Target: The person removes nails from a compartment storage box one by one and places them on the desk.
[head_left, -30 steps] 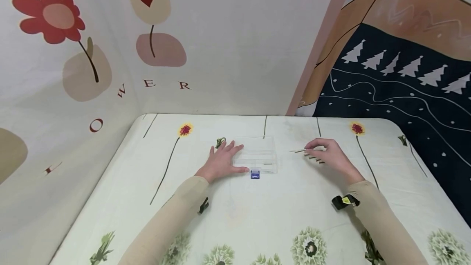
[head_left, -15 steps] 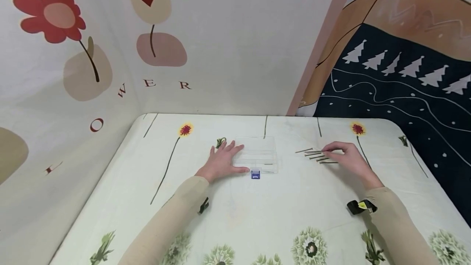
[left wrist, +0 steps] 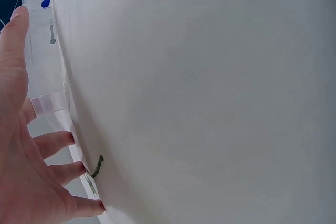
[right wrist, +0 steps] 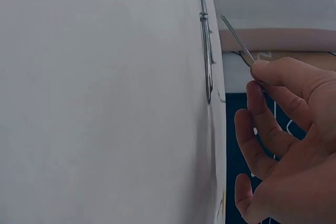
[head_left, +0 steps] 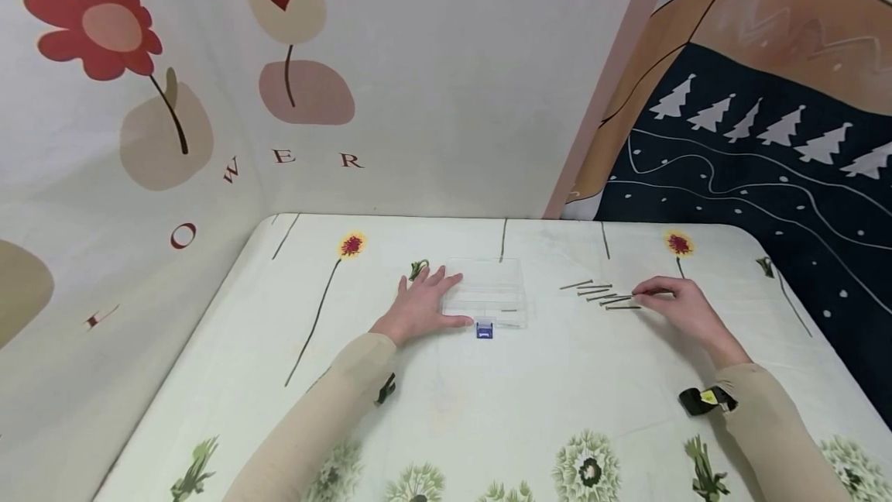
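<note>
My right hand (head_left: 679, 308) pinches a thin metal nail (right wrist: 237, 37) between thumb and fingertips, with its tip pointing away from the hand. Several loose nails (head_left: 584, 294) lie on the table just left of that hand, roughly side by side. My left hand (head_left: 421, 304) rests with spread fingers against the left side of a clear plastic box (head_left: 488, 273), thumb along the near edge. The box has inner dividers and a blue latch (head_left: 484, 330) at the front. Through its wall a nail (left wrist: 52, 34) shows inside, in the left wrist view.
A white flower-print cloth (head_left: 516, 401) covers the table. Pale printed fabric (head_left: 446, 84) stands behind it, and a dark tree-patterned fabric (head_left: 759, 161) hangs at the right. Dark wrist gear (head_left: 704, 400) sits at the right wrist.
My right hand has moved right and slightly nearer, from over the nails to their right-hand end, uncovering more of them. My left hand and the box have stayed put.
</note>
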Demonstrator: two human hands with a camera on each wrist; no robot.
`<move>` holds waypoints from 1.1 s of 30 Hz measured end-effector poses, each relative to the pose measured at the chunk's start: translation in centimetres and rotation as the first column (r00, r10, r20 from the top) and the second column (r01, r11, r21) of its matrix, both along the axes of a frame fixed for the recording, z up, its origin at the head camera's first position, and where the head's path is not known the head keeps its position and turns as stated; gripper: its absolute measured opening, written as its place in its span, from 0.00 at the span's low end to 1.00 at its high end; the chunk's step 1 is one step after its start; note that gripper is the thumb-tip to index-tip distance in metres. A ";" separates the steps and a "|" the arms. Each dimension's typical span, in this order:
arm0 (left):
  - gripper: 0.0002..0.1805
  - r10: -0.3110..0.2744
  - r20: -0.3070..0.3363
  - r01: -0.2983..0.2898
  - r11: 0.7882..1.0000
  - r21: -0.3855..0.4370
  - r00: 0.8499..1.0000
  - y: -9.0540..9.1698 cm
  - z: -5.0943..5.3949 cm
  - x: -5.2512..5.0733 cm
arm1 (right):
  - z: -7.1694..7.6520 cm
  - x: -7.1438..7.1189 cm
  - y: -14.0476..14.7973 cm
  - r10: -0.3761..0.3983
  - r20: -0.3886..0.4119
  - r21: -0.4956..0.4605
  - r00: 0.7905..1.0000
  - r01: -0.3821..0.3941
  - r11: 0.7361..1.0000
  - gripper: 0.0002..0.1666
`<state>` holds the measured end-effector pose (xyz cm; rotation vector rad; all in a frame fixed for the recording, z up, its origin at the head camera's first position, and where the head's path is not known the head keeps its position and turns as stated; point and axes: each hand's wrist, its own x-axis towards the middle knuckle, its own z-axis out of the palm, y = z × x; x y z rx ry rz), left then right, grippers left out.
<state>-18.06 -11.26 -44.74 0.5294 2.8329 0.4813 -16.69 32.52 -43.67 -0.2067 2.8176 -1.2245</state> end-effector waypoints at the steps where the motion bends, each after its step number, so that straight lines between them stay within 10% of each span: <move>1: 0.50 0.000 0.001 0.000 1.000 0.001 1.000 0.0 0.0 0.0 | 0.0 0.1 0.2 0.001 0.003 0.001 1.000 -0.001 1.000 0.16; 13: 0.50 0.001 -0.001 -0.001 1.000 -0.003 1.000 -0.1 -0.3 -0.1 | -0.3 -0.1 1.4 0.020 0.108 -0.007 0.994 -0.019 1.000 0.18; 33: 0.50 0.002 0.010 -0.002 1.000 -0.017 1.000 0.0 -0.1 -0.1 | -0.5 -0.4 2.4 -0.026 0.044 -0.014 0.999 0.027 1.000 0.17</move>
